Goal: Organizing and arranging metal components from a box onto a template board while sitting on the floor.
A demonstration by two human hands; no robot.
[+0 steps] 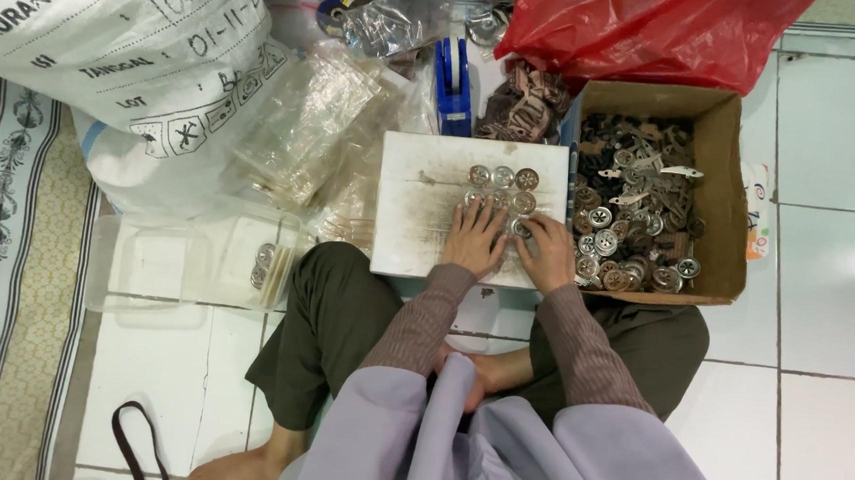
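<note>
Metal discs (502,187), small, round and silvery, lie in rows on the white board (419,219) at the middle of the frame, and both hands rest flat on the lowest row, left hand (475,239) and right hand (549,253), fingers spread and pressing rather than pinching anything. They look light, stiff and slippery, best nipped by the rim. More fill the cardboard box (726,201) at right.

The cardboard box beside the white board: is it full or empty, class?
Partly full. The open cardboard box holds a heap of round metal discs and darker pieces covering its floor, below the rim.
</note>
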